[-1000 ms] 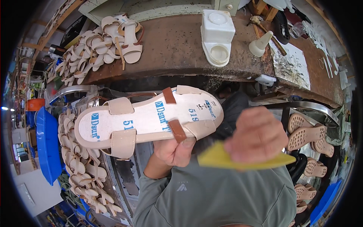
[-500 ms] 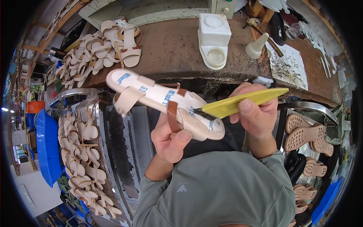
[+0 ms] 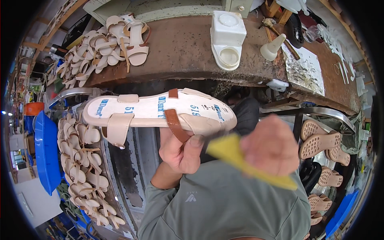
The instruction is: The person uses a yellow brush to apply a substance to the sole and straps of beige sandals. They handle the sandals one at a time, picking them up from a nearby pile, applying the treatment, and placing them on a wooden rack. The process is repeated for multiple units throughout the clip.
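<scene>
In front of me I hold a beige sandal upper [image 3: 148,114], its sole-shaped bottom facing up with blue print on a white lining and brown and beige straps at its sides. My left hand [image 3: 180,154] grips it from below near the heel end, thumb by the brown strap. My right hand [image 3: 272,146], smeared by motion, is closed round a yellow-handled brush [image 3: 230,150]. The blurred dark bristles are at the near edge of the heel end; whether they touch it I cannot tell.
On the brown bench [image 3: 180,44] stand a white glue container [image 3: 228,38] and a cream cone-shaped nozzle [image 3: 273,48]. Beige sandal uppers lie piled at the back left [image 3: 100,50] and on the left rack [image 3: 86,168]. Tan soles [image 3: 320,140] fill the right rack. A blue tray [image 3: 46,152] leans far left.
The sandal has turned level and its insole side now faces up more fully. My right hand has swung the brush from the insole down to the near heel edge.
</scene>
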Demonstrator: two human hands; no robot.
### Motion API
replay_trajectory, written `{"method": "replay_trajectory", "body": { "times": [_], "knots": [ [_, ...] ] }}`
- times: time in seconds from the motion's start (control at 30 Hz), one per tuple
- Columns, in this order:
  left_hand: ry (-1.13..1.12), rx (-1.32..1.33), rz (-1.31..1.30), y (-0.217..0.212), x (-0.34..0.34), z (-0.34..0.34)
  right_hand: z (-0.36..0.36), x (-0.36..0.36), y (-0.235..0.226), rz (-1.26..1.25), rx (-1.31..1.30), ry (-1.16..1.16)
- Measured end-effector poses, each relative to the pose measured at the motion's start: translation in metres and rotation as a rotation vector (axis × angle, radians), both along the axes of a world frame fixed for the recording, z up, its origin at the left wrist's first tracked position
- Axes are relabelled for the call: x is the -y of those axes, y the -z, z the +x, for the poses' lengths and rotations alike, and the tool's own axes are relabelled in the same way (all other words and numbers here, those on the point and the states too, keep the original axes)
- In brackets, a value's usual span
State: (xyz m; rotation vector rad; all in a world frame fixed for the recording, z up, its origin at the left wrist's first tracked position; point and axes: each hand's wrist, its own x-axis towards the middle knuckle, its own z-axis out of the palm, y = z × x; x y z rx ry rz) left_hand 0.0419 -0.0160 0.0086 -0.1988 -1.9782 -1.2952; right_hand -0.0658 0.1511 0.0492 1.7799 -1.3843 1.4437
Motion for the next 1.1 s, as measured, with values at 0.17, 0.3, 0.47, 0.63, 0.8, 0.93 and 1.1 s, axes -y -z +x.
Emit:
{"method": "replay_trajectory", "body": {
  "times": [0.17, 0.3, 0.47, 0.63, 0.8, 0.93, 1.1],
  "knots": [
    [-0.062, 0.025, 0.116, -0.005, -0.006, 0.001, 0.002, -0.009, 0.007, 0.009, -0.127, -0.021],
    [-0.099, -0.048, 0.38, -0.006, -0.018, -0.002, 0.001, -0.01, 0.014, 0.036, 0.072, 0.061],
    [-0.04, -0.066, 0.512, -0.009, -0.019, -0.004, 0.003, -0.017, 0.021, -0.085, 0.244, 0.128],
    [-0.002, -0.03, 0.504, -0.005, -0.015, -0.007, 0.005, -0.022, 0.017, -0.096, 0.12, 0.006],
    [0.137, 0.034, 0.646, -0.014, -0.013, -0.008, 0.001, -0.023, 0.011, -0.089, 0.104, -0.294],
    [0.214, 0.089, 0.768, -0.016, -0.013, -0.007, -0.011, -0.013, 0.014, 0.028, 0.25, -0.089],
    [0.328, 0.144, 0.674, -0.016, -0.003, -0.004, -0.003, -0.022, 0.011, -0.006, 0.628, -0.303]
  ]
}}
